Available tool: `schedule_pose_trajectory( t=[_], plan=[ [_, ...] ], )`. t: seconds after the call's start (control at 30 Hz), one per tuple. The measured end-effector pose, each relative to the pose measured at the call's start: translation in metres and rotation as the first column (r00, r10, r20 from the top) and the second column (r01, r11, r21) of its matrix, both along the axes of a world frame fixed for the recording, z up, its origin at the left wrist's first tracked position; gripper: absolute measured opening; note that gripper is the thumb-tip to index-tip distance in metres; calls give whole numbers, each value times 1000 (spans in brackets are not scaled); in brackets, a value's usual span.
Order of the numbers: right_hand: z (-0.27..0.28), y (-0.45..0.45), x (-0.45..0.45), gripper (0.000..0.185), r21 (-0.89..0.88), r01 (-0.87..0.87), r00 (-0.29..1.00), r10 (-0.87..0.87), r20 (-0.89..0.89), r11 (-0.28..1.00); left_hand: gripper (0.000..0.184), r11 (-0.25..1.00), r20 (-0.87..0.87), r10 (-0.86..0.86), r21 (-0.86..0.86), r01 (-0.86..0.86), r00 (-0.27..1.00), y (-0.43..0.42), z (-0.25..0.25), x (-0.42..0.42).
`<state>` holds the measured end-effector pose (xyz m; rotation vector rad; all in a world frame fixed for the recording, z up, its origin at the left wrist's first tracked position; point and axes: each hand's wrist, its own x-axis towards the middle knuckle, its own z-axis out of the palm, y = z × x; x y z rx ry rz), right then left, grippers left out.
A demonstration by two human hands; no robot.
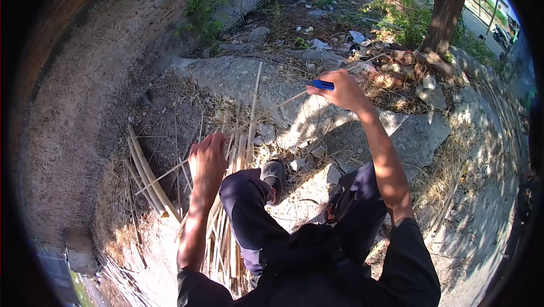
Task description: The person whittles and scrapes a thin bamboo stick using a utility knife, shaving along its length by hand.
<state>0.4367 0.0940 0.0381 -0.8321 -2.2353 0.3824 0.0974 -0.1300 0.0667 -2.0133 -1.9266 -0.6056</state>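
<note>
My right hand point(343, 93) is raised at upper centre, its fingers closed around a blue utility knife point(323, 84). A thin bamboo strip point(292, 99) passes by the same hand and sticks out on both sides of it; how the fingers hold it is hidden. Lower and to the left, my left hand point(207, 158) is closed on another thin bamboo strip point(161, 177), which slants down to the left. I cannot tell whether the two lengths are one piece. Beneath and beside my left hand lie several split bamboo strips point(253, 106), some against my leg.
Thicker bamboo pieces point(148, 174) lie on the ground at left. A rough wall point(90, 92) rises on that side. Ahead is a large stone slab point(226, 77), with a tree trunk point(447, 12) and scattered litter point(357, 37) beyond. My shoe point(273, 179) rests among stones.
</note>
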Motion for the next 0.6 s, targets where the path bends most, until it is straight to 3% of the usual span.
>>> schedule_pose_trajectory(
  t=[0.07,0.1,0.13,0.17,0.2,0.23,0.27,0.3,0.33,0.37,0.4,0.47,0.5,0.53,0.6],
  plan=[
    [2,-3,0,35,-44,-7,997,10,76,999,12,999,-102,20,47,-15,995,1,8,-4],
    [3,-4,-2,35,-70,-13,996,19,86,997,10,995,-110,83,-53,-89,991,2,11,-7],
    [5,-6,-3,36,-96,-17,995,27,96,995,10,995,-109,84,-50,-90,990,4,14,-10],
    [-6,-4,-7,38,-54,-120,992,118,-49,991,8,997,-139,82,24,-79,987,6,16,-11],
    [-11,-3,-9,38,-53,-121,992,118,-49,991,11,993,-169,81,96,-65,982,8,22,-10],
    [-16,-2,-11,37,-17,-29,999,30,16,999,26,983,-167,117,159,-90,979,8,28,-5],
    [-20,0,-13,37,25,61,995,-63,78,998,26,983,-167,117,160,-90,979,6,33,2],
    [-26,4,-14,37,28,63,995,-65,78,998,32,965,-125,84,258,-50,989,5,37,9],
    [-30,7,-14,37,58,178,982,-181,50,982,38,935,-85,48,356,-15,995,4,38,13],
    [-33,12,-13,37,85,289,956,-291,18,954,41,947,-34,-11,320,21,999,5,33,13],
    [-33,14,-13,37,91,285,957,-288,19,954,42,953,-14,-79,294,79,997,6,28,14],
    [-29,19,-15,38,-222,199,962,-234,-142,954,45,975,344,-193,169,141,919,13,14,24],
    [-32,19,-18,35,-362,133,939,-234,-252,923,47,983,404,-183,81,164,897,20,1,24],
    [-28,16,-21,35,-350,129,942,-226,-250,928,49,982,461,-168,-3,191,872,29,-16,23],
    [-19,9,-30,32,-337,44,910,-177,-374,941,57,929,816,-151,-75,362,558,54,-67,20]
  ],
)
